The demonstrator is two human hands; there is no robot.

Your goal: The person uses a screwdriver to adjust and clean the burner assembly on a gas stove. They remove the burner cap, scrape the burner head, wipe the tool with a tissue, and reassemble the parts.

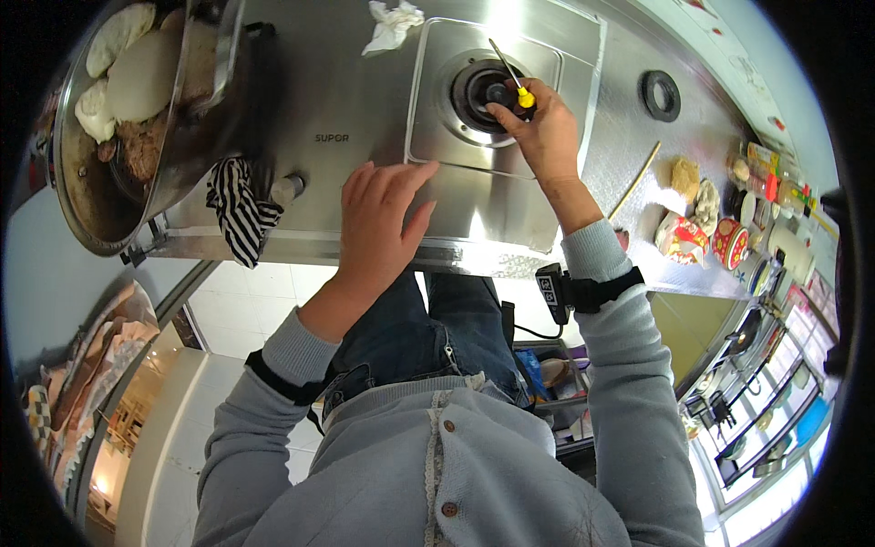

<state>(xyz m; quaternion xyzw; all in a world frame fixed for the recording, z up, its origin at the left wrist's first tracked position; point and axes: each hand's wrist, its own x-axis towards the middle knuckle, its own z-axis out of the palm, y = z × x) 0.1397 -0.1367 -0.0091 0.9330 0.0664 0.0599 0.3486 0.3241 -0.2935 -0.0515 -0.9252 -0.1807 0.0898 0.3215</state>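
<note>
My right hand [554, 139] is closed round a screwdriver [526, 97] with a yellow and black handle. Its thin metal shaft points up and away to the left. The hand is over the dark round burner [472, 98] of a steel gas cooktop [474, 196], with the thumb close to the burner's centre. I cannot tell whether it touches the burner. My left hand [383, 219] holds nothing; its fingers are apart, with the fingertips near the cooktop's front left edge.
A black ring [661, 96] and a thin stick [636, 182] lie on the steel counter to the right, before several jars and packets. Crumpled white tissue [392, 25] lies at the back. At left are a striped cloth [241, 214], a small cylinder [287, 189] and a large steel pan [77, 196].
</note>
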